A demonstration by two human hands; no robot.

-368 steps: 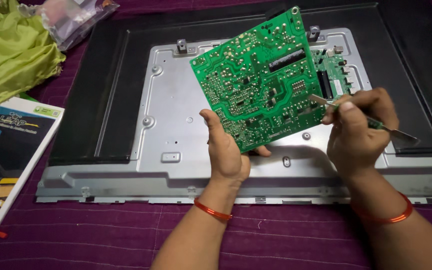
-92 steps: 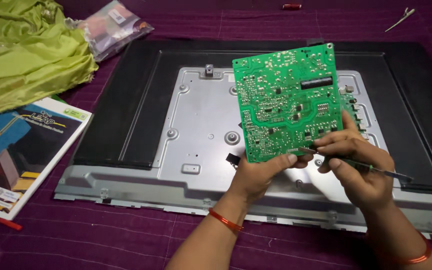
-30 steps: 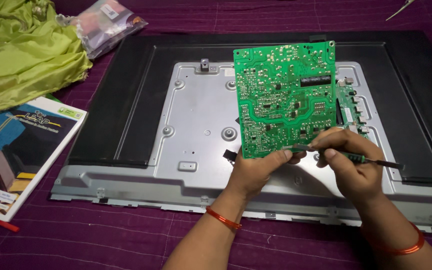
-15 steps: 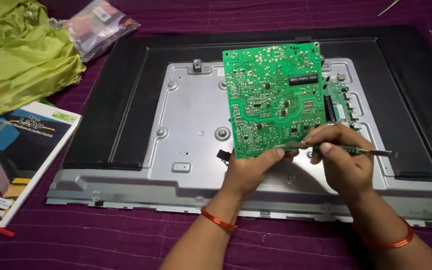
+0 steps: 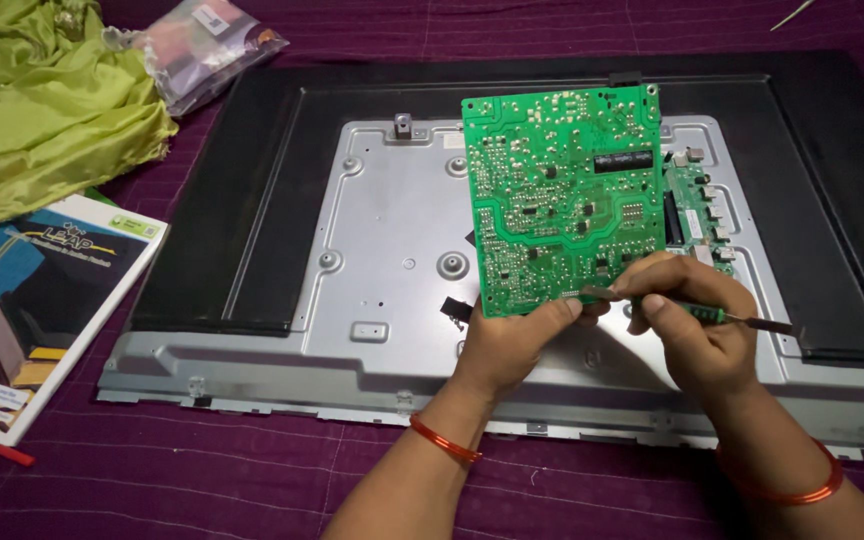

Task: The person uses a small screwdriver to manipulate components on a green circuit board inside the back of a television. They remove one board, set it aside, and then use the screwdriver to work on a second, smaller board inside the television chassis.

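Our left hand [image 5: 512, 345] pinches the bottom edge of a green circuit board [image 5: 564, 195], holding it upright above the grey metal back panel [image 5: 392, 260] of an opened screen. Our right hand [image 5: 697, 325] has its fingers closed around a thin tool [image 5: 697, 310], its tip touching the board's lower edge.

Brightness: moderate, even indoor light, colours saturated.
Source: overhead, diffuse.
Shadows: soft ones under the left hand [image 5: 512, 335] and right hand [image 5: 697, 325] on the metal back panel [image 5: 392, 250].
Glare: faint sheen on that panel.
Focus: centre sharp, green circuit board [image 5: 562, 195] crisp.
Edges: slightly softer, mild wide-angle bend.
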